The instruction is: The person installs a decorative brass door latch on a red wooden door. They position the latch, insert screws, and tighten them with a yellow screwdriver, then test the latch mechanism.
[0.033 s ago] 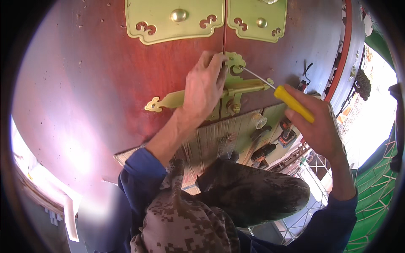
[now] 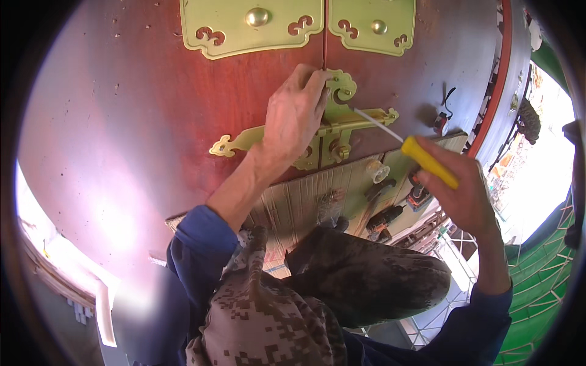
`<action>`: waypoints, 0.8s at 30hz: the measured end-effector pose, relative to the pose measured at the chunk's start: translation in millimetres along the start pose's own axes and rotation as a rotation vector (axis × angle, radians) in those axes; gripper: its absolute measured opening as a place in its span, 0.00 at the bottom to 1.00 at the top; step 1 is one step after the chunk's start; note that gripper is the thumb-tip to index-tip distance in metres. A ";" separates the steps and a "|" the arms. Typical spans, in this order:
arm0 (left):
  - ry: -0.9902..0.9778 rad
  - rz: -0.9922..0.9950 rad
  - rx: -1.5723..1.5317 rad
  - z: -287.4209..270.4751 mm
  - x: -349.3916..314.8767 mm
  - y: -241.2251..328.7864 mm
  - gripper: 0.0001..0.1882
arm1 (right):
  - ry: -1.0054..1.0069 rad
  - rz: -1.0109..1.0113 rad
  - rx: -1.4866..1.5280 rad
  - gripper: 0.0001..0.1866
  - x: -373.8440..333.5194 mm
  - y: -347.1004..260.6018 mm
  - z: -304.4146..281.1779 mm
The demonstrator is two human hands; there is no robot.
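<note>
A yellow-handled screwdriver is gripped in my right hand. Its metal shaft points up and left, and the tip is just off the lower right of a scroll-shaped brass latch plate. Small screws show on the plate's right half. My left hand is closed, its bent fingers pressed at the plate's left side, which it hides. Below, a brass slide bolt crosses the seam between two dark red door panels. Under the bolt is a small round brass knob.
Two larger brass plates with round knobs are above. At the door's foot lies a cardboard sheet with a power drill, another power tool and a clear cup-like piece. Green netting hangs at the right.
The screwdriver tip has come away from a screw on the brass plate, down and to the right. My right hand has lowered slightly; my left stays at the plate.
</note>
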State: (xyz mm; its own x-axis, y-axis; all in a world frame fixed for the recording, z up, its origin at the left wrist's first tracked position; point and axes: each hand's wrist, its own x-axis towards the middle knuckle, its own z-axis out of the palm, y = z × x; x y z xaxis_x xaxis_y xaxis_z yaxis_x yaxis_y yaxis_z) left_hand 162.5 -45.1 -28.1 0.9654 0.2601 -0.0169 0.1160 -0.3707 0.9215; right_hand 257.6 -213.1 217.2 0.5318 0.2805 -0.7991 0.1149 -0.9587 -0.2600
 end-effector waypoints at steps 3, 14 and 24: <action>-0.080 0.244 0.229 5.9 18.2 -8.8 0.10 | -0.099 -0.010 0.221 0.30 -64.4 65.9 26.1; -0.401 0.551 0.670 2.4 53.1 14.1 0.06 | 0.460 -0.051 0.850 0.30 -186.5 243.2 333.6; -0.536 0.785 0.980 -0.6 58.3 28.1 0.06 | 0.822 0.178 0.296 0.27 -121.8 253.4 450.7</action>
State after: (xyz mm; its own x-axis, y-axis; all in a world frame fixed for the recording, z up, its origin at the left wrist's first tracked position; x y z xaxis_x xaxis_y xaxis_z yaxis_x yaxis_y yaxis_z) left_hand 222.0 -39.8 -2.9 0.7988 -0.6010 0.0253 -0.5997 -0.7924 0.1117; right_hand -156.3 -469.3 4.4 0.9680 -0.1030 -0.2289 -0.1880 -0.9018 -0.3891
